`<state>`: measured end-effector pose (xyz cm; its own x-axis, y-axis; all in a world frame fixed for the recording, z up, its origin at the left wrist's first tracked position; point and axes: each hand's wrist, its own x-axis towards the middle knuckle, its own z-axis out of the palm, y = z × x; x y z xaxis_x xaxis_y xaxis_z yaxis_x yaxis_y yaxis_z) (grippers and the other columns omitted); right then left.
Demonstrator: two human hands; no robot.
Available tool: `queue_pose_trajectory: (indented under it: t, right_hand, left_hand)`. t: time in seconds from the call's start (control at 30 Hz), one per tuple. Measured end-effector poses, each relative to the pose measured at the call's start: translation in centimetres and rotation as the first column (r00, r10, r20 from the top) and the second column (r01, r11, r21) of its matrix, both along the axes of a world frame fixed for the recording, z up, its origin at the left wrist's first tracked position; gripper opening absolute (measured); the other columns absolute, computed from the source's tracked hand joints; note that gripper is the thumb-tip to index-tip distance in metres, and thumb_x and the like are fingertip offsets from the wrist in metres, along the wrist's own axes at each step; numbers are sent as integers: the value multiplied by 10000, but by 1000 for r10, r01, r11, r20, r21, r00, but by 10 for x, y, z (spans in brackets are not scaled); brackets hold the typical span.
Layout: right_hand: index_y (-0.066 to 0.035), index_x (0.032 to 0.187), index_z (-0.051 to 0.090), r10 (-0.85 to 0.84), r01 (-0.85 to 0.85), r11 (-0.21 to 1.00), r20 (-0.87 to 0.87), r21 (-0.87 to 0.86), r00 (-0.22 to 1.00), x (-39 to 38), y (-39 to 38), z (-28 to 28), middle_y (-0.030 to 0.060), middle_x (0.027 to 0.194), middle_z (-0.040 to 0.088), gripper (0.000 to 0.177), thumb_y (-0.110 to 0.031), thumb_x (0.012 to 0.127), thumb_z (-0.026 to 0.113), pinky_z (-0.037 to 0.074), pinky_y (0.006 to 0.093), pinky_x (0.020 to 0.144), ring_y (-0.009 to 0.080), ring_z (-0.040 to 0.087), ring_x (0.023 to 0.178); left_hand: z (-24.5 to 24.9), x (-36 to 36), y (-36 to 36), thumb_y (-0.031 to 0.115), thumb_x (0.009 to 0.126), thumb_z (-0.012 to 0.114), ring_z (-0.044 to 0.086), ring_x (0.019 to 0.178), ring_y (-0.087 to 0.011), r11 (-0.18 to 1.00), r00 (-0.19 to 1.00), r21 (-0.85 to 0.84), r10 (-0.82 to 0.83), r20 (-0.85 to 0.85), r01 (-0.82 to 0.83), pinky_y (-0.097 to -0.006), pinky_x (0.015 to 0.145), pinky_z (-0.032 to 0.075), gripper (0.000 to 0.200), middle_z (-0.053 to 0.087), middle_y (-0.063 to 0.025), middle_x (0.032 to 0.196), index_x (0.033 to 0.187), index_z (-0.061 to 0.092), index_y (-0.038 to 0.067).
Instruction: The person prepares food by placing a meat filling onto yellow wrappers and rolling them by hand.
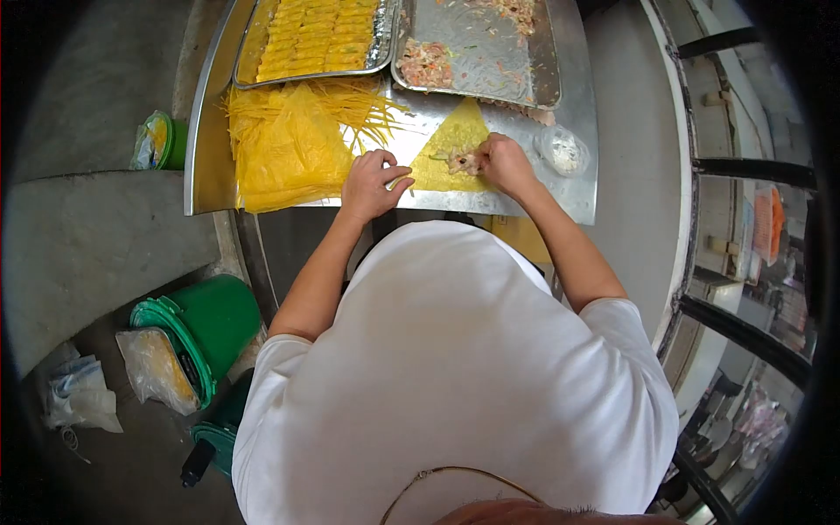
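Note:
A thin yellow triangular wrapper (pixel 457 131) lies on the metal table with its point away from me. Some meat filling (pixel 458 163) rests on its lower middle. My right hand (pixel 507 164) is closed at the filling, its fingertips pressed together on it. Beside the wrapper's left corner is my left hand (pixel 376 184), its fingers apart and apparently holding nothing. To the left lies a stack of yellow wrappers (pixel 293 149), with loose strips at its far side. Behind the work area stand a tray of yellow rolls (pixel 317 39) and a tray of filling (pixel 472 52).
A clear plastic bag or bowl with white contents (pixel 563 152) sits at the right of the metal table (pixel 573 105). Green buckets (pixel 219 324) stand on the floor at the left. Black bars (pixel 752 171) run along the right side.

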<state>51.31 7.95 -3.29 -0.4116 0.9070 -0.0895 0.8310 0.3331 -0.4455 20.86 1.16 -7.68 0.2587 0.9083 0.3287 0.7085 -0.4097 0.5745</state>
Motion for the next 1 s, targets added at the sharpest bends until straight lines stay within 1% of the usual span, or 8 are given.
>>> queue_pose_trajectory:
  t: [0.1, 0.2, 0.3, 0.37, 0.7, 0.8, 0.9, 1.0]
  right_hand:
    - [-6, 904, 791, -35, 35, 999, 31, -11, 999, -6, -1, 9, 224, 975, 710, 123, -86, 833, 729, 580, 498, 867, 420, 696, 949]
    - [-7, 910, 783, 105, -82, 986, -155, 146, 982, -25, -5, 15, 203, 933, 701, 141, -113, 826, 745, 578, 480, 873, 400, 685, 947]
    - [-23, 934, 783, 262, -251, 944, -23, 213, 965, -33, -1, 6, 175, 944, 702, 146, -130, 843, 743, 575, 451, 892, 370, 680, 969]
    - [-33, 919, 784, 305, -313, 944, 87, 102, 948, -32, 3, -3, 166, 977, 713, 134, -146, 864, 737, 570, 434, 905, 345, 684, 972]
    - [-43, 885, 798, 187, -183, 982, 94, -47, 978, -39, 6, 9, 151, 985, 720, 106, -135, 866, 748, 581, 440, 941, 354, 700, 1025]
    - [-46, 869, 795, 194, -193, 981, 110, -15, 975, -41, 4, 14, 156, 982, 711, 97, -132, 838, 764, 584, 451, 919, 361, 698, 1010]
    - [-50, 883, 794, 248, -249, 958, 31, 141, 968, -49, 3, 15, 154, 962, 701, 97, -125, 834, 754, 579, 459, 909, 359, 696, 1001]
    - [-53, 901, 787, 390, -391, 905, 41, 170, 920, -49, 6, 3, 152, 938, 686, 96, -101, 841, 729, 574, 469, 901, 363, 693, 993]
  left_hand:
    - [2, 1, 0, 284, 818, 886, 646, 958, -271, 1000, 1000, -3, 8, 2, -8, -406, 838, 533, 167, 657, -30, 991, 944, 838, 185]
    - [2, 1, -1, 288, 815, 887, 647, 962, -271, 1000, 1000, -1, 7, -1, -7, -407, 843, 532, 173, 657, -30, 991, 946, 838, 186]
    - [1, 0, 0, 292, 813, 889, 647, 969, -270, 1000, 1000, 6, 1, 2, -1, -407, 846, 531, 179, 659, -32, 991, 948, 837, 186]
    - [-1, 0, 0, 301, 819, 882, 643, 968, -261, 1000, 1000, 2, 9, 12, -9, -407, 855, 523, 171, 657, -22, 983, 943, 834, 193]
    - [-3, -1, -1, 316, 833, 871, 640, 973, -247, 1000, 1000, -22, 11, 19, -11, -410, 859, 510, 159, 653, -9, 965, 935, 831, 201]
    - [-5, -1, 0, 316, 832, 872, 639, 968, -247, 1000, 1000, 0, 5, 28, -5, -409, 855, 510, 162, 653, -9, 960, 937, 831, 200]
    - [-5, -1, 1, 317, 829, 874, 638, 964, -247, 1000, 1000, 27, -2, 29, 1, -408, 858, 512, 167, 652, -10, 956, 940, 833, 199]
    - [-4, 0, 1, 316, 824, 878, 638, 959, -248, 1000, 1000, -2, 8, 23, -8, -406, 860, 516, 171, 651, -10, 958, 940, 833, 199]
